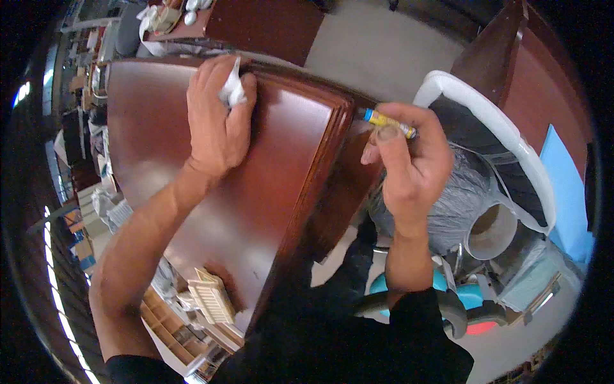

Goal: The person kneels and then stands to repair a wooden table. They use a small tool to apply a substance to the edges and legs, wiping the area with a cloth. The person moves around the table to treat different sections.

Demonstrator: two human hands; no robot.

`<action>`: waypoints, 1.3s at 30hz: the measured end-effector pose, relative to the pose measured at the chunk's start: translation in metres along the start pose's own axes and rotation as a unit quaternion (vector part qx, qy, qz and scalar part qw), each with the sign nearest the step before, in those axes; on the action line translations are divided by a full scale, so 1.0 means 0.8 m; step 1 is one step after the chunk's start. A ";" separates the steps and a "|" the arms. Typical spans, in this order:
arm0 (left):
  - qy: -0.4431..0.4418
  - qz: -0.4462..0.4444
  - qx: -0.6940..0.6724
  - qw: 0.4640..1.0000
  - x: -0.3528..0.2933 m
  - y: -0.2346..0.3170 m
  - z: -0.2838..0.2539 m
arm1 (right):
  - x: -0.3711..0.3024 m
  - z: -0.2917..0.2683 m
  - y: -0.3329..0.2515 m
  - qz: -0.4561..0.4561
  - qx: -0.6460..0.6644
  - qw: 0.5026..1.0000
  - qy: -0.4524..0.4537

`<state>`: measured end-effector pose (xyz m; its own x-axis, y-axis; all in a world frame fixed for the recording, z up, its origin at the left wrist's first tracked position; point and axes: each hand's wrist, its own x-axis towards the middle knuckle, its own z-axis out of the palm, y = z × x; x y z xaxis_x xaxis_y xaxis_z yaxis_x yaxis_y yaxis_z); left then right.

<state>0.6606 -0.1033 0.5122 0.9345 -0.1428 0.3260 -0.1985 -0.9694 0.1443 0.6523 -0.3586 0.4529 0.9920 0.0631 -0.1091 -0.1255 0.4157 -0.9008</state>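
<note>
A glossy reddish-brown wooden furniture top with a stepped, moulded edge lies in front of me. My left hand rests on its far part, closed on a crumpled white tissue that sticks up between thumb and fingers. To the right of the moulded corner, my right hand pinches a marker pen with a yellow label and a blue band. Its dark tip points left and is close to the edge; whether it touches the wood I cannot tell.
A cream slatted rack is at the near left end of the top. On the right are a white-padded frame, a grey plastic-wrapped bundle, a hollow tube and a light-blue sheet. Another dark red furniture piece stands beyond.
</note>
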 end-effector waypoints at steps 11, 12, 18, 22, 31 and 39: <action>0.031 -0.008 -0.003 0.999 0.003 -0.001 0.000 | -0.028 0.012 0.006 0.000 -0.053 0.999 0.005; 0.031 -0.009 -0.002 0.999 0.003 -0.002 0.000 | -0.028 0.014 0.005 -0.013 -0.064 0.998 0.002; 0.035 -0.015 -0.002 0.999 0.001 -0.003 0.001 | -0.028 0.025 -0.009 -0.017 -0.105 0.994 0.000; 0.020 -0.003 0.005 1.000 -0.001 -0.005 0.001 | -0.030 0.023 -0.003 -0.020 -0.143 0.989 0.013; 0.010 -0.014 0.013 1.000 0.003 -0.001 -0.003 | -0.029 0.028 0.008 -0.070 -0.191 0.979 0.027; 0.006 -0.012 0.014 1.000 0.003 0.000 -0.002 | -0.027 0.033 0.002 -0.115 -0.243 0.963 0.025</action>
<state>0.6627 -0.1037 0.5146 0.9355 -0.1175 0.3333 -0.1677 -0.9778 0.1258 0.6307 -0.3354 0.4645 0.9937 -0.0288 0.1085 0.1066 -0.0608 -0.9924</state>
